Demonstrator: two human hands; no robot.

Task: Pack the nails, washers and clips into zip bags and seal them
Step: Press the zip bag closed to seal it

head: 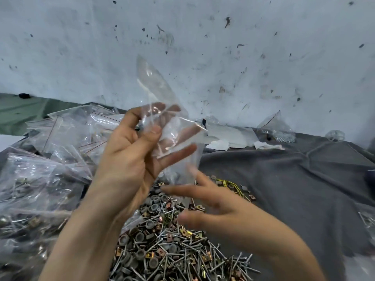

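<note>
Zip bag (154,82) hung grasped by the left hand (125,159) above the hardware pile (162,250), ready for filling; right hand (229,211) hovered, grip released.

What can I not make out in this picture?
Head view:
1. right hand: motion blur; touching the bag or not, cannot tell.
2. bag in the left hand: folded clear film hides whether its mouth is open.
3. filled bags: cut by left edge; glare hides some contents.

No legible text, label, brand, number, sign. Clear bag (156,88): unprinted film. Behind bag, wall (263,57): dark specks, scuffs, no letters. Left of bag, packed bags (40,179): red seal lines, no print seen.
</note>
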